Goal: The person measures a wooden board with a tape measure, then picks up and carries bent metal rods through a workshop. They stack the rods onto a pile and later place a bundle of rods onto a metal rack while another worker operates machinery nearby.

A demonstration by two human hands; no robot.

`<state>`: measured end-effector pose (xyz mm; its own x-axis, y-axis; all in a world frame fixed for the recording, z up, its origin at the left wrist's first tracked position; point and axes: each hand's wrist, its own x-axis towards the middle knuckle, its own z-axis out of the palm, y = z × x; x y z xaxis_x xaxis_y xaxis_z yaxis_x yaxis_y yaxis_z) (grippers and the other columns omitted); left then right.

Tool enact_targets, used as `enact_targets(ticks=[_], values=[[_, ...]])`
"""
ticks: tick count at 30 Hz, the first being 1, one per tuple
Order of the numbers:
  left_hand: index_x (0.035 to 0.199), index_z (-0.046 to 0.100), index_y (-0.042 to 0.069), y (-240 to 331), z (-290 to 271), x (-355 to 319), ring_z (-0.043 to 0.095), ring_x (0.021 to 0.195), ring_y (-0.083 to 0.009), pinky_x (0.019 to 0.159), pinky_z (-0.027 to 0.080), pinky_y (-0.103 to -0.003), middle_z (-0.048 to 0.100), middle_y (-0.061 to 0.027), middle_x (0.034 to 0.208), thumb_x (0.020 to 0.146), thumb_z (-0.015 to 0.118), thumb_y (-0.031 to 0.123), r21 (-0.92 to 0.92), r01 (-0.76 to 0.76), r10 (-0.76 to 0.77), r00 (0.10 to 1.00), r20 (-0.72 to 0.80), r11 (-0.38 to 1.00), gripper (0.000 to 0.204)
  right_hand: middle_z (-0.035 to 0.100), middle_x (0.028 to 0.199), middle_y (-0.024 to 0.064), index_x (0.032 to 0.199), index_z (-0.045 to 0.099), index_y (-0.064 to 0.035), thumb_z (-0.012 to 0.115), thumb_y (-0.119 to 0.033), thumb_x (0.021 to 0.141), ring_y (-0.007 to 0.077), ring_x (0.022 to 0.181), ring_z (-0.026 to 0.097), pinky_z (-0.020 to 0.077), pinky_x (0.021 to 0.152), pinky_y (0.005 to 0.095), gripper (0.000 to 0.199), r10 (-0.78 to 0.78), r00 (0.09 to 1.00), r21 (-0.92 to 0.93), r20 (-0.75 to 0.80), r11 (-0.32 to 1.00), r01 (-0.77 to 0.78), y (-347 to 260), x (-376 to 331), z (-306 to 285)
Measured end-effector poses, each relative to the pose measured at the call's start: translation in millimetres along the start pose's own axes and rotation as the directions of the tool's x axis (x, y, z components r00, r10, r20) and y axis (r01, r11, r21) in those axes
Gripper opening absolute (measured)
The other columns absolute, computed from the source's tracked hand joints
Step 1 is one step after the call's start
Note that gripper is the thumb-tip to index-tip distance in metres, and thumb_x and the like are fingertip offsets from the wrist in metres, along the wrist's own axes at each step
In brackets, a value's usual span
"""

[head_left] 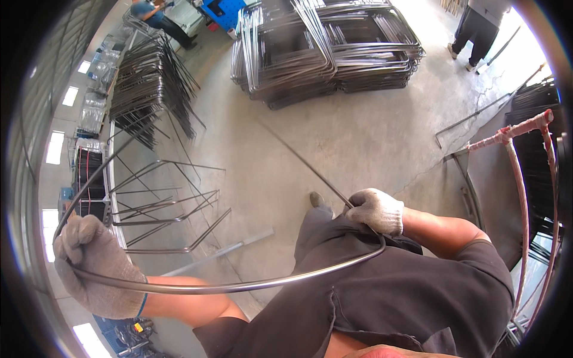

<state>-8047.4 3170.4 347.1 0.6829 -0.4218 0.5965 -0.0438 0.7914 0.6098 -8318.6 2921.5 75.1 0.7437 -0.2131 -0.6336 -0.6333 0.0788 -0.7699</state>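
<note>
Your left hand (95, 265), gloved, is clenched around one end of a long metal rod (239, 286) — the rod sweeps in a broad curve across your lap to your right hand (376, 210), also gloved, whose grip is closed around it just above your knee. Beyond the right hand the rod runs on straight, out over the concrete floor (358, 137) toward the stack of bent frames (328, 48) at the far side.

The bowed rod looks to be under spring tension. If either grip slackens, I judge it could whip straight and strike your leg or forearm, or slide through the glove. The free end out on the floor could swing as you work the bend and catch the loose bent wires (167, 209) lying to your left, tangling or dragging them. Another person (477, 27) stands near the far right corner of the floor, and a second one (158, 18) at the far left — a long end swinging wide might reach into that space. The pink-wrapped stand (519, 167) on your right sits close to your elbow and could snag your arm.
</note>
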Motion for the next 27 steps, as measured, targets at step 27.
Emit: enact_targets(ticks=[27], values=[[0.098,0.061,0.009,-383,-394,31,0.069,0.075,-0.0259,0.069,0.061,-0.044,0.067,-0.0078,0.082,0.087,0.074,-0.002,0.016,0.875,-0.604,0.348,-0.717,0.484,0.020,0.077,0.093,0.0148,0.116,0.076,0.0009,0.069,-0.033,0.103,0.0251,0.083,0.070,0.0545,0.082,0.0391,0.037,-0.021,0.376,-0.002,-0.926,0.999,0.051,-41,422,-199]])
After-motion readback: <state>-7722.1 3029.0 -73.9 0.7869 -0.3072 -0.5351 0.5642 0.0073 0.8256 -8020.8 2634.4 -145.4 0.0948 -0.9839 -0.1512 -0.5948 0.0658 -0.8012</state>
